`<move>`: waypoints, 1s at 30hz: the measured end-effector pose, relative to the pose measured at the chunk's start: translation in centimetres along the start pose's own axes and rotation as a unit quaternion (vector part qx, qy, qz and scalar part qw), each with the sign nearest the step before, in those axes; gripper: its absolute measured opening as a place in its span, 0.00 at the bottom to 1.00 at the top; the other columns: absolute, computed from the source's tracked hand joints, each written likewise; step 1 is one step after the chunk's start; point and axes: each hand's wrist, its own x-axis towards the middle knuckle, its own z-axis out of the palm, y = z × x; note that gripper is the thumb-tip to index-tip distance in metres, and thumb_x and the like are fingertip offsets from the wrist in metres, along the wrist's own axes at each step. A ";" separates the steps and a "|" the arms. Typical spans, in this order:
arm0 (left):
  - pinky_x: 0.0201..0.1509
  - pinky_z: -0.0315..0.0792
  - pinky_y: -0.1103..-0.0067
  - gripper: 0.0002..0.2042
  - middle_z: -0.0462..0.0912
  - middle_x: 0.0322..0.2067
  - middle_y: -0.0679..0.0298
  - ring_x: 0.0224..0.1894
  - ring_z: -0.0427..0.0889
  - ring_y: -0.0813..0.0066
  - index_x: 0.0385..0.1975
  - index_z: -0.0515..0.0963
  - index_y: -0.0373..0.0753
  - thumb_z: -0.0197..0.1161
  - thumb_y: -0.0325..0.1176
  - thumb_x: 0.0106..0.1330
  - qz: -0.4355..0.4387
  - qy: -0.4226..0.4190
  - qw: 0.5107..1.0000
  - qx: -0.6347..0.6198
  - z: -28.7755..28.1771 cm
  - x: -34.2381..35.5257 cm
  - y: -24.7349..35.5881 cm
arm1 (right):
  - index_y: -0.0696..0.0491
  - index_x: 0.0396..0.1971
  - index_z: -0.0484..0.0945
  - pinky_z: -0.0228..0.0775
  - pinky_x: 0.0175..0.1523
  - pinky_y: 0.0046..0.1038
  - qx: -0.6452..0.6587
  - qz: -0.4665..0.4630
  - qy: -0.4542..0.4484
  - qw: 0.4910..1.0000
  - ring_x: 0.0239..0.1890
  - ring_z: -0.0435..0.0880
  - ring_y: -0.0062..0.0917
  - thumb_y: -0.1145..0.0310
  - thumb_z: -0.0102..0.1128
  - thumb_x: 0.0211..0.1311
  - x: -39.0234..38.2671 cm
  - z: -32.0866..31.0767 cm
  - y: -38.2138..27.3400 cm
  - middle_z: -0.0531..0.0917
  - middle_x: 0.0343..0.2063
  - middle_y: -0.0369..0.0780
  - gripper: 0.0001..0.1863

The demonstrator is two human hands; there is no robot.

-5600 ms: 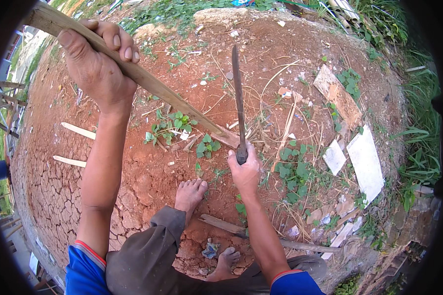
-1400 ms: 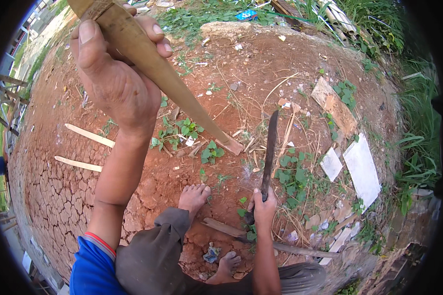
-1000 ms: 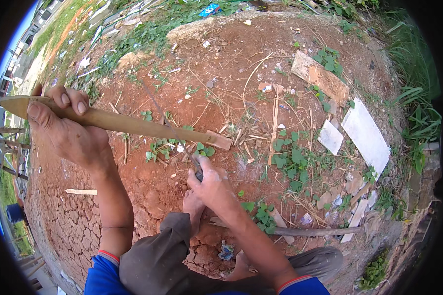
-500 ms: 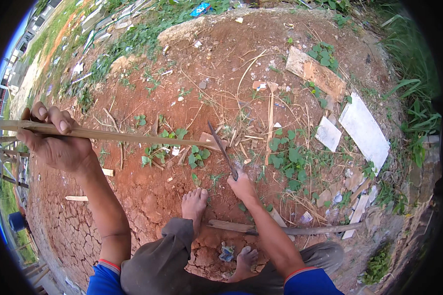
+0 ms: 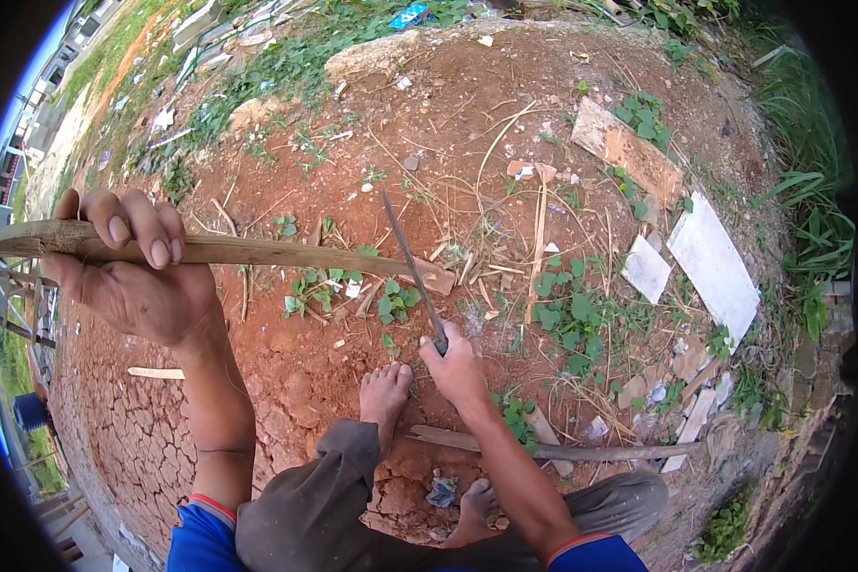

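My left hand (image 5: 143,272), at the left, is closed round a long split wooden stick (image 5: 276,253). The stick runs roughly level from the left edge toward the middle, tapering to its right end. My right hand (image 5: 458,364) grips the handle of a machete (image 5: 411,255), its dark narrow blade pointing up and slightly left. The blade crosses in front of the stick near that far end; whether they touch I cannot tell. Behind the crossing lies a small flat reddish-brown piece (image 5: 437,277) on the ground.
Wood chips (image 5: 486,272) litter the red soil near green creepers (image 5: 567,315). White boards (image 5: 715,267) and a weathered plank (image 5: 629,148) lie at the right. A long pole (image 5: 601,453) lies by my bare feet (image 5: 384,393). Cracked earth spreads at lower left.
My left hand has shifted right and now shows larger, its fingers further over the stick. The machete has moved left along the stick, and my right hand moved slightly left with it.
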 end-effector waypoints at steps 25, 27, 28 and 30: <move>0.26 0.62 0.83 0.24 0.65 0.29 0.68 0.23 0.63 0.80 0.52 0.66 0.37 0.54 0.55 0.76 -0.025 0.125 0.988 0.089 2.0 -0.2 0.6 | 0.58 0.62 0.72 0.77 0.52 0.46 -0.056 0.025 -0.004 0.998 0.44 0.86 0.52 0.59 0.65 0.61 0.9 0.7 2.9 0.86 0.40 0.55 0.31; 0.25 0.61 0.84 0.22 0.64 0.29 0.68 0.23 0.62 0.81 0.51 0.66 0.38 0.56 0.52 0.77 -0.022 0.132 0.985 0.106 2.2 -0.6 0.9 | 0.57 0.60 0.73 0.77 0.53 0.46 -0.026 -0.057 -0.030 0.998 0.46 0.86 0.51 0.62 0.64 0.61 -1.3 0.9 -1.0 0.86 0.41 0.55 0.28; 0.25 0.61 0.84 0.21 0.64 0.29 0.69 0.23 0.61 0.81 0.50 0.66 0.38 0.56 0.51 0.77 -0.014 0.141 0.982 0.126 2.4 -1.0 1.1 | 0.56 0.58 0.74 0.78 0.51 0.45 0.023 -0.093 -0.056 0.994 0.44 0.86 0.50 0.64 0.65 0.61 -2.8 1.3 -2.9 0.86 0.41 0.54 0.26; 0.23 0.60 0.85 0.21 0.63 0.28 0.70 0.22 0.61 0.83 0.50 0.66 0.39 0.57 0.51 0.77 0.003 0.159 0.973 0.165 2.5 -1.8 1.4 | 0.55 0.55 0.75 0.80 0.47 0.44 0.067 -0.220 -0.024 0.973 0.42 0.87 0.48 0.65 0.65 0.61 -3.6 1.2 -5.0 0.86 0.39 0.52 0.23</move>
